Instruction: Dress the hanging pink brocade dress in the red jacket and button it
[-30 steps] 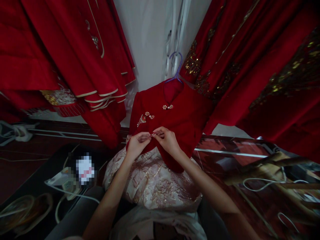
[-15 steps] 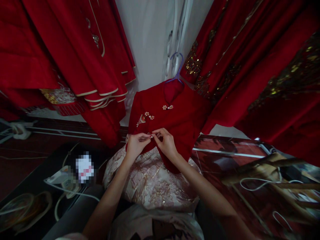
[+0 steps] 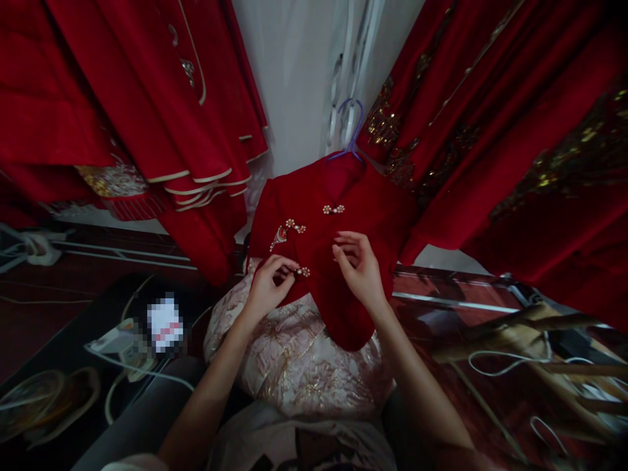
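Observation:
A small red velvet jacket hangs on a purple hanger in front of me. It has pearl clasps at the collar and down its left front. My left hand pinches the jacket's front edge beside the lowest pearl clasp. My right hand hovers over the red cloth to the right of it, fingers loosely spread, holding nothing. Under the jacket lies a pale pink and gold brocade skirt.
Red embroidered garments hang at left and right. A white power strip with cables lies on the dark floor at lower left. Wooden sticks and a white cord lie at right. A white wall stands behind.
Both hands were pinched together at the lowest clasp. My right hand has now let go and moved right and up, fingers apart. My left hand stays at the clasp.

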The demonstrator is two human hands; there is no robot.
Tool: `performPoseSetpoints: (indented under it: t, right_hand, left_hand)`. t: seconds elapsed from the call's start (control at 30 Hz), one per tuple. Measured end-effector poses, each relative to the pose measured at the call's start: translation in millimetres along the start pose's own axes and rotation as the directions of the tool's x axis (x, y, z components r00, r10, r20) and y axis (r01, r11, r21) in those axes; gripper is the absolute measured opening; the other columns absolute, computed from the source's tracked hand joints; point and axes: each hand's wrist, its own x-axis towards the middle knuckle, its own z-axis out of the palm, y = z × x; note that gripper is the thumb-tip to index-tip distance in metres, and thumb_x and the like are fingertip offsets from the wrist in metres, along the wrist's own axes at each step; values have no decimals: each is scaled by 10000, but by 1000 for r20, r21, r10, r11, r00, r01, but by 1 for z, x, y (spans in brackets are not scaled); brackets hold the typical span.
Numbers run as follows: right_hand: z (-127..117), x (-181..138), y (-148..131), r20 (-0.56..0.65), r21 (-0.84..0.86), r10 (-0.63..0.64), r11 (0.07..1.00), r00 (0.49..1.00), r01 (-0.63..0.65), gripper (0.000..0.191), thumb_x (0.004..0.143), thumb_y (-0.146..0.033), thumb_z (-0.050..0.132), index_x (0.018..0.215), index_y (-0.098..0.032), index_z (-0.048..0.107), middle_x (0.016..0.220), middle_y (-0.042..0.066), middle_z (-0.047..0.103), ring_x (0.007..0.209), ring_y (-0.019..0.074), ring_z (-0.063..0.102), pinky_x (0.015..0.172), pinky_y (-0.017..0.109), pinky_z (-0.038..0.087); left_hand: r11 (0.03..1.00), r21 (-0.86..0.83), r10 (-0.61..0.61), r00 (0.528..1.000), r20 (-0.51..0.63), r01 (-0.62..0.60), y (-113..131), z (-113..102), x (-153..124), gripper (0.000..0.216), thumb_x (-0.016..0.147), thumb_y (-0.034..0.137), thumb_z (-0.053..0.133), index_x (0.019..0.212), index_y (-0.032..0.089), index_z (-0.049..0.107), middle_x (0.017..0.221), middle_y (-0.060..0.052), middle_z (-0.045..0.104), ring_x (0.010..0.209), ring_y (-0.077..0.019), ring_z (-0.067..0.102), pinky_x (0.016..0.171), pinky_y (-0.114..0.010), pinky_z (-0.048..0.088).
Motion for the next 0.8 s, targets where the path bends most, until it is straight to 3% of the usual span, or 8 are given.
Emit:
performPoseSetpoints:
  t: [0.23,0.5,0.57,0.7,0.8]
  right_hand:
    - [12,-6,2,101,-48,-23,998,995,28,277,892,-356,565,1130,-222,518,1133,84,608,870,145,628,701,284,552]
    - [18,-9,8,89,-14,13,1000,996,-12,456,874,-370,569,1262,-220,382,1055,72,602,801,136,620,626,252,532]
    - [18,-11,8,104,-59,19,998,994,-13,428,869,-361,570,1234,-205,410,1034,71,604,782,136,617,594,243,513]
    - [20,-15,12,263,-211,4,976,965,53,277,887,-321,537,1136,-203,508,902,33,619,711,128,592,610,249,484]
    - [22,-17,18,294,-318,-5,942,956,103,323,876,-291,550,1181,-193,507,899,40,597,758,148,588,660,270,489]
  left_hand:
    - [998,59,6,1000,12,-7,-11,11,-1,155,866,285,594,984,197,644,1001,-61,644,904,-160,640,824,-300,545]
    - [995,96,-16,999,-33,19,-20,21,1,122,858,295,619,915,188,635,930,-39,662,829,-144,654,786,-278,555]
    - [997,69,-37,998,-46,40,-19,23,1,131,851,303,628,905,183,621,922,-40,668,821,-145,659,783,-280,556]
    - [997,30,-64,995,-77,66,-20,25,1,139,855,310,621,910,183,610,926,-44,677,839,-151,670,798,-288,557]
    - [999,8,-53,996,-69,53,-22,25,1,144,859,315,616,919,185,605,923,-43,678,845,-150,671,796,-285,555]
